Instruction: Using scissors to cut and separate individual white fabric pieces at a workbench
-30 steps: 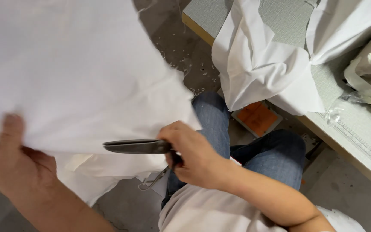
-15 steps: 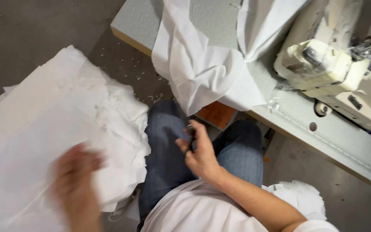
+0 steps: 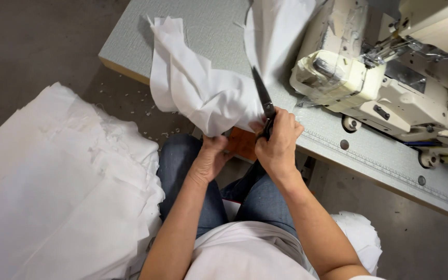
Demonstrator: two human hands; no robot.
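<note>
My right hand [image 3: 277,145] grips dark scissors [image 3: 263,101] at the table's front edge, the blades pointing up and away into the white fabric [image 3: 203,93]. That fabric lies bunched on the grey table [image 3: 203,31] and hangs over its edge. My left hand [image 3: 211,155] pinches the hanging lower fold of the fabric, just left of my right hand. Both hands are above my knees in blue jeans [image 3: 182,166].
A cream sewing machine [image 3: 379,78] stands on the table at the right. A big heap of white fabric pieces [image 3: 58,192] lies on the floor at my left. More white cloth [image 3: 361,233] sits by my right side. Thread scraps dot the dark floor.
My left hand has left the heap on the floor and taken hold of the fabric at the table. My right hand has raised the scissors to the fabric. The view has swung to the table.
</note>
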